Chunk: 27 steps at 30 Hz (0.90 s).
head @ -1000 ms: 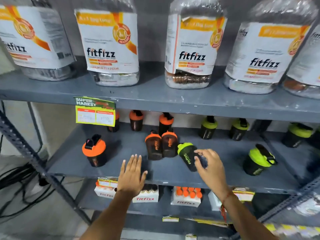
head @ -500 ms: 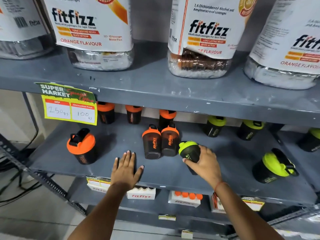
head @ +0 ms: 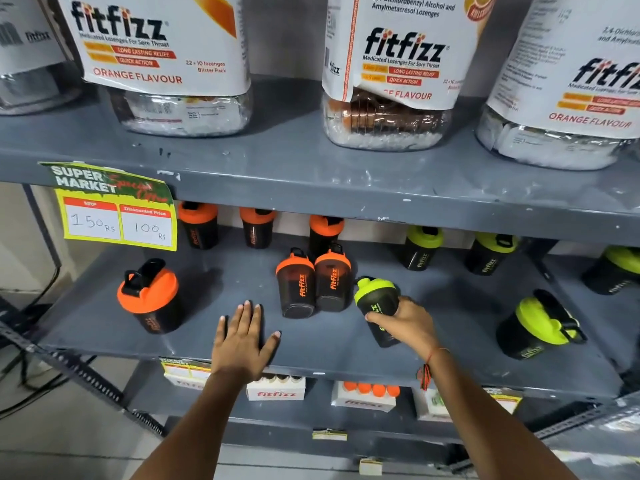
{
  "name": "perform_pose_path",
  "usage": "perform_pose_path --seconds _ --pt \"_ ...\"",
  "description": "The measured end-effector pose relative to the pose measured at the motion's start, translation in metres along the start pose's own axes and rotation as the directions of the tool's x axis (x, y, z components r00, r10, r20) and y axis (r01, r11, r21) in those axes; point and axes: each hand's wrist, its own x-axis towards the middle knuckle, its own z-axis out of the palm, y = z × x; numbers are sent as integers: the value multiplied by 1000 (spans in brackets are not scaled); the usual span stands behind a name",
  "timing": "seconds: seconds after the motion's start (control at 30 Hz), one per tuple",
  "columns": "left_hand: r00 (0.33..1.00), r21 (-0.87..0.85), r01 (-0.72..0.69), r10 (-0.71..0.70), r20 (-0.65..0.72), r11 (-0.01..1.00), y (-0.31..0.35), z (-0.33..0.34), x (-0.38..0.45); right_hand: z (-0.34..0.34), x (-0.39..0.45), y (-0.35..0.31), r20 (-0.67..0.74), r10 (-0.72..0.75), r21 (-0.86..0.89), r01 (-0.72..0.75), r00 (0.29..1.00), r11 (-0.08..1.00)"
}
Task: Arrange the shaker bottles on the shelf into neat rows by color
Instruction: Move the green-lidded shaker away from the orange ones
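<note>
Black shaker bottles stand on the grey middle shelf (head: 332,344). My right hand (head: 407,322) grips a green-lidded shaker (head: 377,299), tilted to the left, beside two orange-lidded shakers (head: 313,282) standing together mid-shelf. My left hand (head: 242,341) lies flat and open on the shelf's front, holding nothing. One orange-lidded shaker (head: 149,296) stands alone at the left. Three orange-lidded ones (head: 256,226) line the back left, green-lidded ones (head: 420,249) the back right. Another green-lidded shaker (head: 536,327) sits at the front right.
Large fitfizz lozenge jars (head: 388,74) fill the upper shelf. A price tag (head: 117,213) hangs from its front edge at the left. Small fitfizz boxes (head: 277,389) sit on the shelf below. Cables lie on the floor (head: 31,393) at the left.
My right hand has closed around the green-lidded shaker beside the two orange ones. The camera moved closer to the shelf. My left hand stays flat on the shelf's front.
</note>
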Motion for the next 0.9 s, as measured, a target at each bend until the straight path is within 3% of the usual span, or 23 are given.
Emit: perform_pose_path --seconds 0.2,0.3,0.7,0.9 --pt "1000 12 3 -4 15 1000 0 0 0 -3 -3 0 -116 -85 374 123 990 919" --pt "1000 6 0 -1 9 1000 0 0 -1 -5 0 2 -154 -123 482 183 980 857" --pt "1000 -16 -5 5 -9 1000 -1 1 -2 23 1 43 19 -235 656 165 972 737" --pt "1000 -4 -5 5 -2 1000 0 1 -1 22 2 42 77 -251 670 136 965 730"
